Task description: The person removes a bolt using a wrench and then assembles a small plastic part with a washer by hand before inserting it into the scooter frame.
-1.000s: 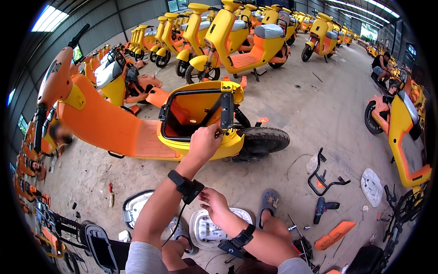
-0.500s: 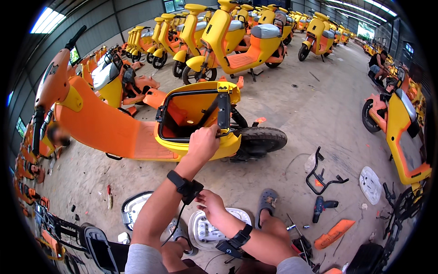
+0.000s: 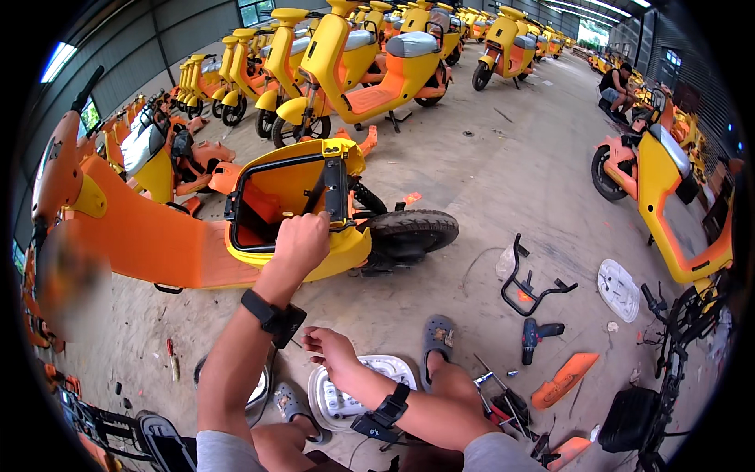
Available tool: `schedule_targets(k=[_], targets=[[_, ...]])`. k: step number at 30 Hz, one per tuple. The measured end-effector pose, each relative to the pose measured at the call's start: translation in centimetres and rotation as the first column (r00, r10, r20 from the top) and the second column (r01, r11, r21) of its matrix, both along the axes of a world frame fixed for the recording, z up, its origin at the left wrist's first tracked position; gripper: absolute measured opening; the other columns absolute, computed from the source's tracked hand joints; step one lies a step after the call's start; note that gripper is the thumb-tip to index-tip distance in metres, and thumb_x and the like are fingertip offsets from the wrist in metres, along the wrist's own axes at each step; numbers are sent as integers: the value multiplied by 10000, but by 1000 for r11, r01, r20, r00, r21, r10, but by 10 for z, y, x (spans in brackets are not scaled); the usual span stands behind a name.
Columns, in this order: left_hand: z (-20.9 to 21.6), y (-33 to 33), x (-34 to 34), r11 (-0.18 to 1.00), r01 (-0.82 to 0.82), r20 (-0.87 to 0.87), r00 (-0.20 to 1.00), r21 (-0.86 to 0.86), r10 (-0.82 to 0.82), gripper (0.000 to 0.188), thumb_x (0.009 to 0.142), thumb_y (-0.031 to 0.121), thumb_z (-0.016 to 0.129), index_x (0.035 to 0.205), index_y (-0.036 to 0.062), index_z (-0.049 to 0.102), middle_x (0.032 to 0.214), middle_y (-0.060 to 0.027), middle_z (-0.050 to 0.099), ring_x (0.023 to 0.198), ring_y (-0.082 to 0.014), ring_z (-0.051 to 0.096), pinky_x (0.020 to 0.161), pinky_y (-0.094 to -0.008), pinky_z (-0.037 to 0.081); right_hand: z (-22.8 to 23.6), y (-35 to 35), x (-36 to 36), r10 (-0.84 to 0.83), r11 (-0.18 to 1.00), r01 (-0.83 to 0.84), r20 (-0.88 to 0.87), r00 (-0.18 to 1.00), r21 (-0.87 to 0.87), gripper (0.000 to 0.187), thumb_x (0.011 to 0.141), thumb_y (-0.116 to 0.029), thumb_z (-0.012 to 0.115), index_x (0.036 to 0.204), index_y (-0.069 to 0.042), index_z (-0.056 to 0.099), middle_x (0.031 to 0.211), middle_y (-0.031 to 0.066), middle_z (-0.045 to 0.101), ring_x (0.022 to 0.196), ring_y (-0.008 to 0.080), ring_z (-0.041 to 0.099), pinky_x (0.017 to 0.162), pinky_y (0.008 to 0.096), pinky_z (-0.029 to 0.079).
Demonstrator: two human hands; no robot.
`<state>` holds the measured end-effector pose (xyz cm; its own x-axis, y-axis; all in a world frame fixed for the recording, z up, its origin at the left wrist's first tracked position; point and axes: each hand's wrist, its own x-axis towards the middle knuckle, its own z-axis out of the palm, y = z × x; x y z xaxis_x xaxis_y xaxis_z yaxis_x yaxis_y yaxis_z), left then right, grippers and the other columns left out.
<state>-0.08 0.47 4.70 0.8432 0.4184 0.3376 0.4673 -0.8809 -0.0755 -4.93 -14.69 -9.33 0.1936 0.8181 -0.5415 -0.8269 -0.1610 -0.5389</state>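
Observation:
An orange and yellow scooter (image 3: 149,244) stands in front of me without a seat, its storage opening framed by a black rim (image 3: 236,177). My left hand (image 3: 303,242) is closed at the rear near corner of this opening, just below the black bracket (image 3: 336,189). What its fingers hold, if anything, is hidden. Lower down, my right hand (image 3: 334,354) hovers with loosely bent fingers apart, close to the black device (image 3: 285,324) strapped on my left wrist. Beneath it on the floor lies a white seat base (image 3: 318,397).
On the floor to the right are a black tube frame (image 3: 515,287), a cordless drill (image 3: 537,337), an orange panel (image 3: 562,380) and a white panel (image 3: 619,289). A screwdriver (image 3: 172,360) lies left. Parked scooters (image 3: 370,86) line the back; a person (image 3: 617,88) sits far right.
The whole view has shifted, so the scooter and floor items appear further left. My left hand stays at the opening's corner. My right hand's fingers look slightly more spread.

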Motion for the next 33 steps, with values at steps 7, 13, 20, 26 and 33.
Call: schedule_targets(k=[7,13,20,26,33], targets=[[-2,10,-8,984,175,95,981,-42,-170,150,746,57,589,886,37,639,682,-189,638,674,-377,644,608,-468,509,5,-2,0,3,1000,-4,5,1000,10,237,921,-193,479,1060,-115,654,921,-30,661,813,80,586,734,272,434],[-1,6,-6,985,162,70,985,-65,-158,135,746,54,590,869,29,641,689,-200,636,680,-380,647,624,-467,517,4,-1,0,2,1000,-2,23,1000,1,247,923,-190,478,1071,-107,657,920,-27,668,816,79,591,734,271,436],[-1,5,-1,995,95,-9,995,20,-94,100,769,96,617,802,11,575,668,-202,614,667,-381,637,598,-472,510,4,-2,0,-13,1000,13,18,1000,16,243,919,-178,486,1068,-93,658,915,-12,672,807,90,602,718,271,438],[1,7,-7,986,167,42,985,9,-167,107,799,76,567,879,12,596,664,-190,639,633,-354,659,562,-454,514,10,-3,0,-11,1000,10,20,1000,19,212,907,-185,526,1053,-86,642,932,17,670,854,121,609,756,293,427],[8,1,-3,994,55,-43,997,-96,-59,192,762,93,611,944,36,633,744,-195,649,735,-377,646,662,-466,518,9,-5,1,-18,1000,17,24,1000,22,219,909,-166,508,1045,-89,661,913,3,672,805,105,602,711,275,446]])
